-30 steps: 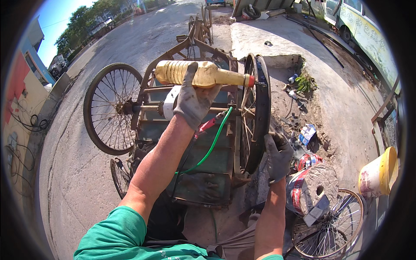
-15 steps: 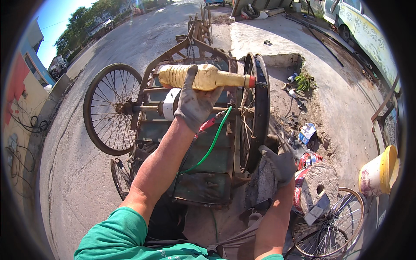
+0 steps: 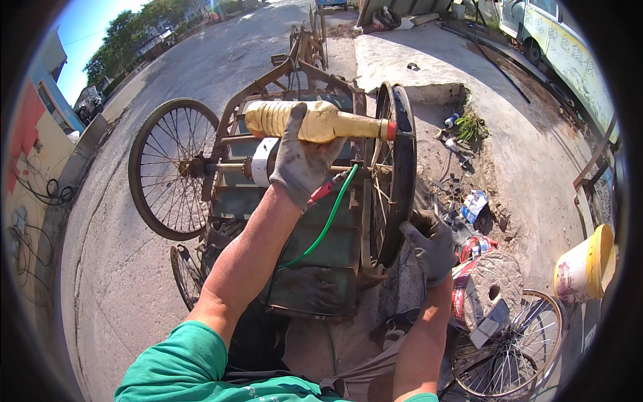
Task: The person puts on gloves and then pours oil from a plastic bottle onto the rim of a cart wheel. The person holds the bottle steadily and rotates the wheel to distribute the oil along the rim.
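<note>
My left hand [image 3: 299, 157], in a grey work glove, is wrapped round a plastic bottle [image 3: 295, 120] of yellowish colour. The bottle lies level, its red-tipped neck against or just above the black rim of the right wheel [image 3: 403, 167]. Low on that same wheel, my gloved right hand [image 3: 431, 248] has its thumb at the near edge and its fingers curled behind; their tips are partly hidden. Both belong over an upturned rusty tricycle frame [image 3: 231, 110]. Below the bottle, a green hose or cable [image 3: 333, 218] and a red-handled clamp [image 3: 321, 193] hang at the axle.
A spoked wheel [image 3: 173, 167] with a tyre stands on the frame's left. At right are a round wrapped roll [image 3: 502, 271], a loose spoked wheel [image 3: 516, 355] and a yellow-and-white bucket [image 3: 583, 268]. Rubble and litter [image 3: 462, 174] fill the broken concrete edge.
My right hand has shifted slightly up and its fingers have curled in more at the wheel. The rim appears slightly turned. The bottle stays nearly in place, its neck end a little lower.
</note>
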